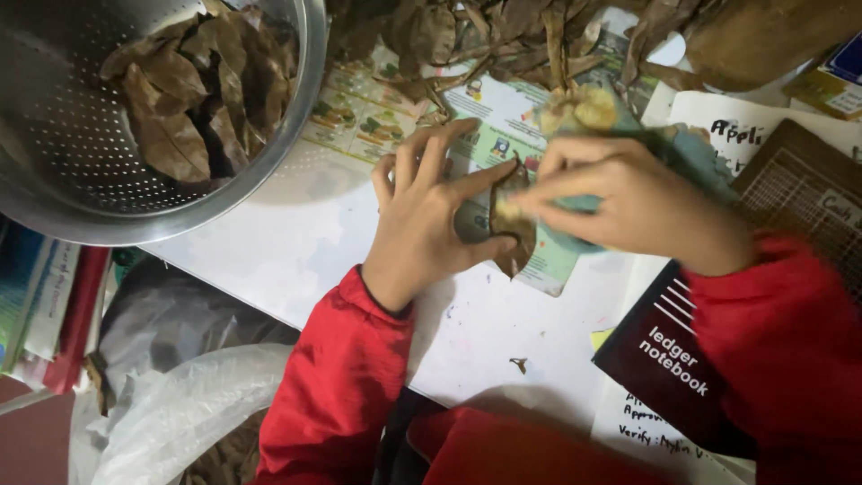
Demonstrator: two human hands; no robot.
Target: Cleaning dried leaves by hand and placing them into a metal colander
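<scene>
My left hand (422,224) pinches a dry brown leaf (514,235) between thumb and forefinger, holding it flat on the white table (296,242). My right hand (628,202) grips a bunched greenish cloth (584,112) and presses it against the leaf's upper face. Both sleeves are red. A metal colander (81,144) at the upper left holds several dry brown leaves (193,94).
A heap of dry leaves (503,31) lies along the table's far edge over printed sheets. A dark notebook (682,359) and papers sit at the right. Books (54,305) and plastic bags (180,404) lie at the lower left, below the table edge.
</scene>
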